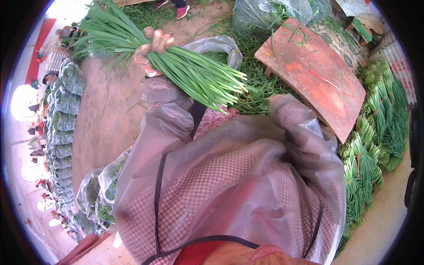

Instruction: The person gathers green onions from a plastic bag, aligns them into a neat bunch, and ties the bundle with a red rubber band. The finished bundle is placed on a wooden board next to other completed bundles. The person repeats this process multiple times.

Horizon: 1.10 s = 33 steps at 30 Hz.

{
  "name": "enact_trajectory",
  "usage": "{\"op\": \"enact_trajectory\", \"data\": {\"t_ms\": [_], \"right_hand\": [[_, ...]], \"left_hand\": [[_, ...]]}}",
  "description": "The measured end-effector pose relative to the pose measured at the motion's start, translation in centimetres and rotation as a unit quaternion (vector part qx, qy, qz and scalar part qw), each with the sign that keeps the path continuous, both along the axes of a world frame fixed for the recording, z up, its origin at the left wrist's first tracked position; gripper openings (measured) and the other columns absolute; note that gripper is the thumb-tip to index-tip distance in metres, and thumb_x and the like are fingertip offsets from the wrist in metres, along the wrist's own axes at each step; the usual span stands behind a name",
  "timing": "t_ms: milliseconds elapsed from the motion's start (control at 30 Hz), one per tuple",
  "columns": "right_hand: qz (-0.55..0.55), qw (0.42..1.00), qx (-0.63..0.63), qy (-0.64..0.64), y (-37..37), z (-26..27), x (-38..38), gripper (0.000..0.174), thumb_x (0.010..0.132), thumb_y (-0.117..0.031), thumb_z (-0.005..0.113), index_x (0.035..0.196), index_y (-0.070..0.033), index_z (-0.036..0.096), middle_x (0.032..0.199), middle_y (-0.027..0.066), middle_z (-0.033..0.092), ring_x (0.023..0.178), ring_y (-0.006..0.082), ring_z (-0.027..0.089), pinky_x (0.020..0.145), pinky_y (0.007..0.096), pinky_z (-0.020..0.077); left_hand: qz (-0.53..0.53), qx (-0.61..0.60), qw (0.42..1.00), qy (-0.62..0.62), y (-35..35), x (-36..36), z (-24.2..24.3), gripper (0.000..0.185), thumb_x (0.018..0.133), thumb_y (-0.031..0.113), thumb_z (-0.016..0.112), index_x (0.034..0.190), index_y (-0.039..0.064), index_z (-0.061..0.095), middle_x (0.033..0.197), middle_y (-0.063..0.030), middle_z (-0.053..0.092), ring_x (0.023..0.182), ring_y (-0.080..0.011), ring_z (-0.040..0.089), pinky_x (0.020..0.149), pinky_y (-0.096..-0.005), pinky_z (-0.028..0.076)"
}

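Observation:
My left hand point(158, 44), in a soiled glove with orange-red and pale patches, is closed around the middle of a large bunch of garlic chives point(195, 71). The bunch slants across the upper middle of the view. Its broad green leaves fan to the upper left, and the pale cut stems point to the lower right. My right hand point(274, 98) is mostly hidden beyond the end of its translucent sleeve, near the low board; only a tan bit shows, so its fingers cannot be made out. Loose green leaves point(261, 94) lie beneath the stems.
A low reddish board point(314, 73) with a red tie point(334, 86) on it stands at right. Beyond it lie stacked tied bundles point(361, 165). Plastic bags point(271, 16) sit at top right; a row of filled bags point(63, 132) lines the left. A person's shoe point(182, 12) shows at top.

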State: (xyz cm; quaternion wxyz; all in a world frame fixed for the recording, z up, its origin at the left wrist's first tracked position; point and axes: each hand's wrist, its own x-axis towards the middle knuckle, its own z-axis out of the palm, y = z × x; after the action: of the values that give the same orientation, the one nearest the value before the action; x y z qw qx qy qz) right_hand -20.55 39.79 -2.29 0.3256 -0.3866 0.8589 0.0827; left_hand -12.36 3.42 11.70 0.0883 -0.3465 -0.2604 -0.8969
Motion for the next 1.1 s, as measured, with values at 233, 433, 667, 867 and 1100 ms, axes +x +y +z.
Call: {"op": "enact_trajectory", "data": {"t_ms": [233, 433, 667, 867, 1100], "right_hand": [[-0.123, 0.715, -0.569, -0.388, -0.9, 1.3, -0.2, 0.072, 0.086, -0.017, 0.069, 0.145, -0.006, 0.029, 0.122, 0.0157, 0.055, 0.095, 0.0212, 0.062, 0.079, 0.0329, 0.0514], [-0.187, 0.453, -0.658, -0.572, -1.1, 4.3, -0.4, 0.053, 0.092, -0.023, 0.062, 0.136, 0.001, 0.043, 0.071, 0.0022, 0.056, 0.049, 0.0126, 0.050, 0.049, 0.0239, 0.0436], [-0.254, 0.346, -0.662, -0.614, -2.2, 4.1, -2.4, 0.040, 0.096, -0.031, 0.054, 0.122, 0.000, 0.054, 0.060, -0.0044, 0.047, 0.039, 0.0069, 0.035, 0.043, 0.0249, 0.0349], [-0.357, 0.271, -0.746, -0.492, 2.4, 0.6, -4.2, 0.030, 0.098, -0.028, 0.051, 0.097, -0.001, 0.064, 0.057, -0.0036, 0.045, 0.041, 0.0081, 0.036, 0.045, 0.0251, 0.0331], [-0.244, 0.844, -0.439, -0.188, 4.7, -0.1, -2.5, 0.080, 0.084, -0.036, 0.072, 0.145, -0.001, 0.034, 0.130, 0.0210, 0.057, 0.108, 0.0300, 0.063, 0.094, 0.0388, 0.0476]], "left_hand": [[0.080, 0.175, 0.964, -0.185, -0.8, -1.0, -1.2, 0.025, 0.077, 0.011, 0.056, 0.101, 0.004, 0.051, 0.073, 0.0005, 0.045, 0.070, -0.0141, 0.043, 0.081, -0.0336, 0.043], [0.223, 0.181, 0.920, -0.266, 0.2, -1.0, -1.0, 0.019, 0.079, 0.011, 0.057, 0.095, 0.005, 0.049, 0.073, 0.0007, 0.044, 0.069, -0.0143, 0.045, 0.079, -0.0344, 0.044], [0.245, 0.133, 0.918, -0.283, 1.0, -2.3, -1.7, 0.012, 0.080, 0.015, 0.056, 0.084, 0.006, 0.049, 0.070, -0.0036, 0.050, 0.071, -0.0219, 0.052, 0.074, -0.0389, 0.047], [0.526, -0.109, 0.797, -0.275, -0.6, -3.3, -1.9, 0.027, 0.083, 0.021, 0.051, 0.079, -0.006, 0.053, 0.073, -0.0163, 0.060, 0.075, -0.0316, 0.061, 0.073, -0.0415, 0.052], [0.441, 0.082, 0.827, -0.339, -1.6, -4.7, -1.7, 0.022, 0.083, 0.017, 0.047, 0.083, -0.005, 0.049, 0.074, -0.0193, 0.056, 0.077, -0.0346, 0.061, 0.073, -0.0469, 0.053]]}}
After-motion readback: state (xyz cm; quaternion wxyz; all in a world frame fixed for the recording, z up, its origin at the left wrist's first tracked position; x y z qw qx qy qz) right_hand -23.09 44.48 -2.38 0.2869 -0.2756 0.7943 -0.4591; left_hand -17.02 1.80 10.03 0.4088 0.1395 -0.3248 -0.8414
